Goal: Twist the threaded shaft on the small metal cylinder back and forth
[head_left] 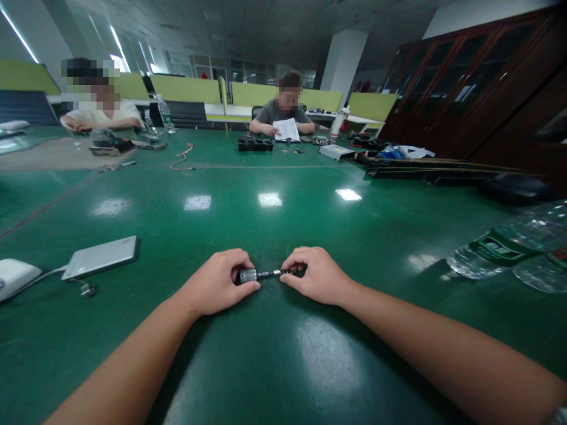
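Both hands hold one slim metal tool [268,274] level, just above or on the green table [248,360]; I cannot tell whether it touches the surface. My left hand [220,281] is closed around its thick silver cylinder [248,275], thumb below and fingers over the top. From that cylinder a thin dark shaft with pale markings runs right to a silver collar. Between thumb and fingertips, my right hand [316,275] pinches the dark ridged end beside the collar. The tool's exact kind is not clear.
Left lies a white power bank [103,257] with a cable to a white device [16,277]. Clear water bottles [491,251] lie at right. Across the table sit two people, one holding papers [287,129], near a black box [256,144] and a silver box [336,152].
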The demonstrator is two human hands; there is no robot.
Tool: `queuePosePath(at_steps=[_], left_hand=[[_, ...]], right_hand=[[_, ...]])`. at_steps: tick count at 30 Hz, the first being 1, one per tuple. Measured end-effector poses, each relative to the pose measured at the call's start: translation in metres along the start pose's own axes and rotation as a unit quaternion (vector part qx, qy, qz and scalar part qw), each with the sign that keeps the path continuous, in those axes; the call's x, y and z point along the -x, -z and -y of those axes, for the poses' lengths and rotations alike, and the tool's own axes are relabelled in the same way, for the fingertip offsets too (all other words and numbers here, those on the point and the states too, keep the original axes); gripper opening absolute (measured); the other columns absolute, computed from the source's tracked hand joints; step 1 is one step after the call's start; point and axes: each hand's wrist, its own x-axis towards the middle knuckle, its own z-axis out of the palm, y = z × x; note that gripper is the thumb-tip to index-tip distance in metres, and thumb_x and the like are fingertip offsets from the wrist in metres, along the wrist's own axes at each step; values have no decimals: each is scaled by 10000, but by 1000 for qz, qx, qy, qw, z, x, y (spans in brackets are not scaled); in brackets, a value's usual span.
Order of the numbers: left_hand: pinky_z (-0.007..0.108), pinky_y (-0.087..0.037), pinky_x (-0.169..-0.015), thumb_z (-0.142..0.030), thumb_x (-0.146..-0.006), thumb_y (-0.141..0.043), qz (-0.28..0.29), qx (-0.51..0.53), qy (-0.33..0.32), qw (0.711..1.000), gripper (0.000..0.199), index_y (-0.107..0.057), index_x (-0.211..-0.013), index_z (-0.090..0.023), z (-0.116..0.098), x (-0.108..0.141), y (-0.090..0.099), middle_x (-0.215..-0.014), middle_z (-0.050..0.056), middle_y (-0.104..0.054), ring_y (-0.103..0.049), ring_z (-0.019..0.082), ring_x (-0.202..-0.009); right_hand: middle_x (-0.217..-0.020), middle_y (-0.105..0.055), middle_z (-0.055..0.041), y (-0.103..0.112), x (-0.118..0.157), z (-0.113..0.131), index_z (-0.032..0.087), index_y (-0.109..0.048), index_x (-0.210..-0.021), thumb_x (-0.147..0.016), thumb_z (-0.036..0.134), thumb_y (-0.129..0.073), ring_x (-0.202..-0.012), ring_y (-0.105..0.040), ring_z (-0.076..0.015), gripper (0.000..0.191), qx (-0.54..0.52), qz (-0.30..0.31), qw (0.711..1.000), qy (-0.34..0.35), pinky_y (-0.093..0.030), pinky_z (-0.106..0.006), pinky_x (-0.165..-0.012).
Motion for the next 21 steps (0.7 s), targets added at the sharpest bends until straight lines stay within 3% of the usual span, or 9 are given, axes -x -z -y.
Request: queuePosePath(at_steps=[10, 21], left_hand=[[250, -403, -606, -339, -731, -753, -10, 30, -2, 1000, 231, -641, -854, -179, -1, 0, -2, -764, -8, -599, -554, 149, -677], [260, -425, -641, -327, -811, -688, 6, 61, -21, 998, 180, -669, -902, -173, -10, 0, -3, -781, 6, -617, -572, 150, -698]], right_hand=[[-776, -711, -7, -2, -2, 2, 209, -757, -900, -747, 226, -770, -699, -608, -130, 155, -28, 4, 1000, 3, -443, -264, -674], [-799, -728, -16, -5, 0, 5, 199, -753, -917, -769, 166, -751, -747, -635, -146, 151, -42, 25, 995, 83, -450, -289, -750]])
